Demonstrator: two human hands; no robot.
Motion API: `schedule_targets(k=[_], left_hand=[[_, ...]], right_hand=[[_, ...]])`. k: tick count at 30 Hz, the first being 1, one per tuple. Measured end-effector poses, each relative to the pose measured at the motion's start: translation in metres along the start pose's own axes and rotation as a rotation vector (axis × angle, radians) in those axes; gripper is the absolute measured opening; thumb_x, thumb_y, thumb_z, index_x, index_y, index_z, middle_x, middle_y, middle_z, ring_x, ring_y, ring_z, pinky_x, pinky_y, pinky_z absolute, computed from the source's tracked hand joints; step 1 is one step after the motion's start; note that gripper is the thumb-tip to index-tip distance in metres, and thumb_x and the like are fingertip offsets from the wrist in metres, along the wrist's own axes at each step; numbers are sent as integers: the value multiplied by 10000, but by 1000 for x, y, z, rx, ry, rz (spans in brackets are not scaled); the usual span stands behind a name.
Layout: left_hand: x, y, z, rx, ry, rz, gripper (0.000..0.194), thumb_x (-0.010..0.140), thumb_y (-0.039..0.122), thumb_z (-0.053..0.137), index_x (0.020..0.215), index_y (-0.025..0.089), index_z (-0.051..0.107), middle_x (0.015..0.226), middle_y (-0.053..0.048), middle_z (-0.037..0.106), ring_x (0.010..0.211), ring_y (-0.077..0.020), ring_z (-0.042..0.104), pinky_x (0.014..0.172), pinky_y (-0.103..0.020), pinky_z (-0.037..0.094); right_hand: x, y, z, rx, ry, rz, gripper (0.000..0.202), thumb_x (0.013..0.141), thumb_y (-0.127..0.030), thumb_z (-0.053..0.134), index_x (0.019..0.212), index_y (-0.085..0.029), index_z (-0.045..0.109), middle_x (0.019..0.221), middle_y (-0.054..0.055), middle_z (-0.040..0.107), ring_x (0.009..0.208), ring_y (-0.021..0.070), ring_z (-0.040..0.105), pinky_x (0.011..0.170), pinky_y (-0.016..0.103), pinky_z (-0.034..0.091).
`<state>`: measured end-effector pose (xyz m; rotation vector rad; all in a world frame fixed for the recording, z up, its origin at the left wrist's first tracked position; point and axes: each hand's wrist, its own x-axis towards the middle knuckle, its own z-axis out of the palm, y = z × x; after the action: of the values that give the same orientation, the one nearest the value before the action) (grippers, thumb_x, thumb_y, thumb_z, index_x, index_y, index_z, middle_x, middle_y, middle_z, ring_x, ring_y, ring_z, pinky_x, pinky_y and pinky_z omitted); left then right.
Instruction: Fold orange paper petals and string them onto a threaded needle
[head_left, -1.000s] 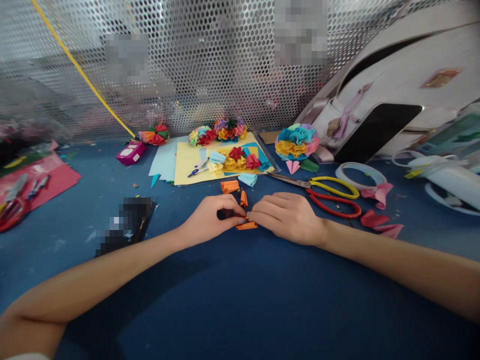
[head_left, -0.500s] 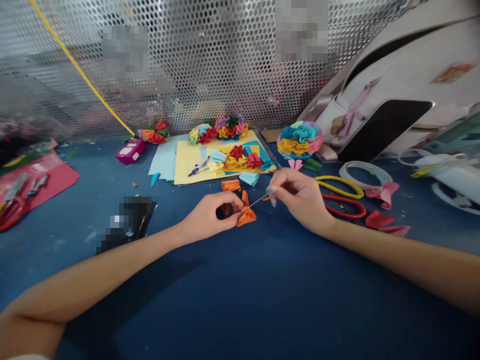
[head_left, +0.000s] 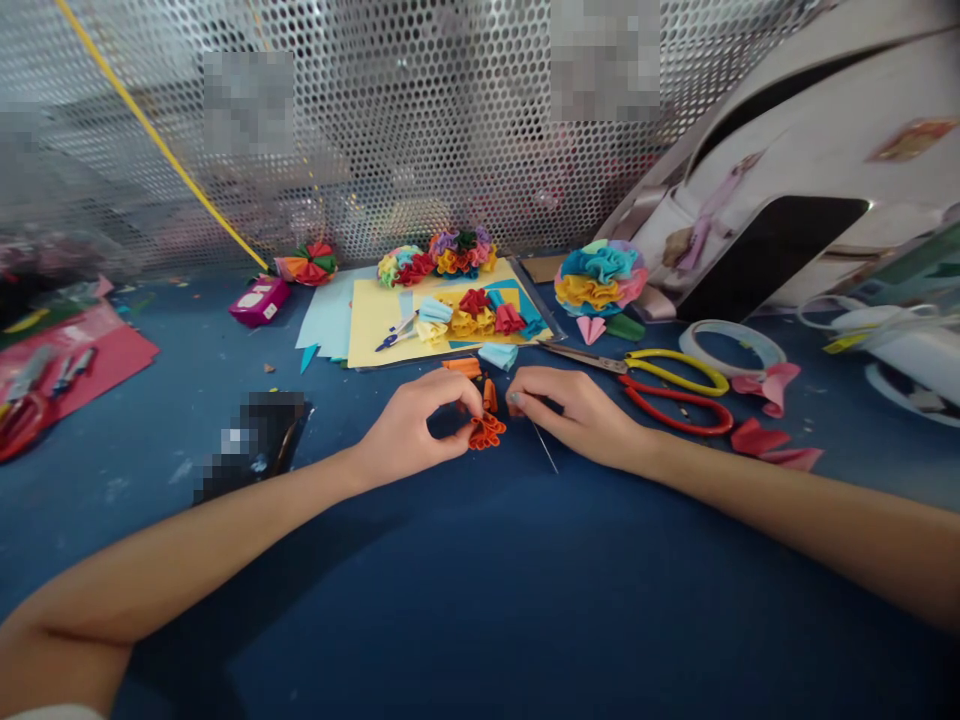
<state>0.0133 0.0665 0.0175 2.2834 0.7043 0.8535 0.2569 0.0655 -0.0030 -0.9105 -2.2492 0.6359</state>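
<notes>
My left hand (head_left: pixel 420 420) pinches a folded orange paper piece (head_left: pixel 487 431), its looped edge facing me. Just right of it, my right hand (head_left: pixel 574 410) has thumb and fingers pressed together. A thin needle (head_left: pixel 546 447) sticks out below these fingers and points down toward the table; the fingers cover its upper part. Another orange paper roll (head_left: pixel 461 367) lies behind my left hand, and a light blue folded piece (head_left: pixel 498 355) rests beyond, near the yellow sheets.
Scissors with yellow and red handles (head_left: pixel 679 385) and a tape roll (head_left: pixel 731 348) lie right. Paper flowers (head_left: pixel 600 278) stand along the mesh panel (head_left: pixel 360 130). A black phone (head_left: pixel 776 258) leans on a bag (head_left: pixel 825 130). A purple box (head_left: pixel 259 301) sits left.
My right hand has moved slightly left and down, and the needle now points down, away from the orange piece. The orange piece has turned its looped edge toward me. The scissors' blades have come into view.
</notes>
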Motion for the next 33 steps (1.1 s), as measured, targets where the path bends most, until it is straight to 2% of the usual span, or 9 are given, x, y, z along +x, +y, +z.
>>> schedule_targets(k=[3, 8, 11, 14, 18, 21, 23, 26, 33], left_hand=[[0, 1, 1, 10, 13, 10, 147, 805, 35, 597, 878, 162, 608, 886, -32, 651, 828, -144, 603, 784, -283, 496], [1, 2, 1, 18, 23, 21, 172, 813, 13, 602, 888, 168, 617, 858, -12, 628, 795, -124, 583, 757, -251, 486], [1, 2, 2, -19, 45, 7, 152, 833, 32, 617, 907, 163, 638, 863, -15, 627, 788, -118, 586, 748, -246, 486], [0, 1, 2, -77, 98, -27, 133, 840, 62, 634, 924, 165, 643, 883, -19, 631, 771, -115, 594, 740, -252, 489], [0, 0, 1, -114, 141, -53, 123, 830, 91, 638, 916, 174, 612, 951, -43, 634, 862, -144, 614, 760, -273, 492], [0, -1, 2, -176, 145, -104, 162, 802, 83, 621, 889, 184, 530, 1070, -80, 645, 1009, -184, 624, 789, -285, 496], [-1, -1, 4, -223, 125, -154, 187, 796, 90, 613, 863, 193, 473, 1036, -69, 642, 936, -164, 624, 757, -278, 497], [-2, -1, 6, -264, 93, -191, 201, 792, 111, 616, 848, 200, 445, 903, -15, 580, 766, -117, 569, 699, -263, 493], [-3, 0, 13, -366, 9, -294, 296, 764, 128, 656, 919, 217, 421, 885, 12, 589, 755, -119, 606, 707, -271, 525]], right_hand=[[1, -2, 2, -133, 41, -116, 116, 990, -171, 498, 979, -203, 609, 967, 67, 658, 934, 218, 614, 826, 345, 496], [1, -2, 4, -190, 71, -185, 248, 939, -87, 516, 1137, -211, 603, 1128, 98, 667, 1094, 255, 604, 944, 424, 517], [0, 1, 6, -243, 21, -193, 340, 959, -102, 495, 1266, -217, 586, 1291, 116, 645, 1230, 278, 572, 1046, 497, 479], [1, 4, 7, -289, -30, -187, 333, 987, -134, 482, 1287, -226, 593, 1379, 114, 616, 1300, 294, 546, 1094, 546, 443], [2, 1, 5, -256, 10, -200, 283, 980, -122, 513, 1230, -221, 600, 1311, 108, 646, 1250, 281, 575, 1062, 506, 472], [0, -8, 3, -164, 119, -227, 160, 975, -149, 559, 1103, -227, 615, 1084, 78, 693, 1053, 243, 632, 916, 413, 540], [-3, -14, 4, -96, 183, -242, 88, 973, -168, 587, 1029, -231, 611, 978, 54, 684, 949, 215, 632, 848, 368, 548], [-6, -19, 8, -21, 209, -224, 93, 965, -174, 616, 1034, -234, 605, 981, 50, 683, 933, 206, 634, 846, 357, 546], [-8, -18, 11, 37, 195, -150, 181, 939, -191, 652, 1104, -239, 595, 998, 49, 670, 919, 202, 636, 816, 345, 551]])
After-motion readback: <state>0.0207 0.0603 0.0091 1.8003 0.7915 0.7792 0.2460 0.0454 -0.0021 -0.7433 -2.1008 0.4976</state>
